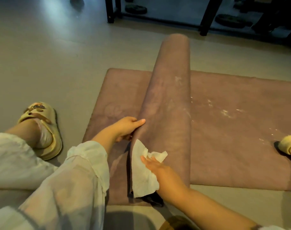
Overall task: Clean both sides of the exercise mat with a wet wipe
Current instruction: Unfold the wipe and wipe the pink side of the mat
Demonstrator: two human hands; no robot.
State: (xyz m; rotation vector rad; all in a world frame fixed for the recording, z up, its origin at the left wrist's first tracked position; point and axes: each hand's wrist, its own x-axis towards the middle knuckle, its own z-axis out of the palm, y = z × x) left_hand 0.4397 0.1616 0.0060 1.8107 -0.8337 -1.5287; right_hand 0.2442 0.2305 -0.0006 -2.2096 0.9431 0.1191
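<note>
The mat (224, 130) is lying on the floor (58, 55), with its middle part being lifted into a tall fold that is running away from the camera. The fold's near left edge is being gripped by the left hand (125, 128), thumb laid along the outer face and fingers curled behind it. Just below and right of that grip, a crumpled white wipe (143, 170) is being pressed flat against the fold's face by the right hand (156, 166), its fingers stretched out over the wipe. White smears are showing on the flat part of the mat, well to the right of both hands. A slipper (43, 130) is being worn left of the gripping hand, off the mat; another (288, 144) is resting on the mat's far right.
</note>
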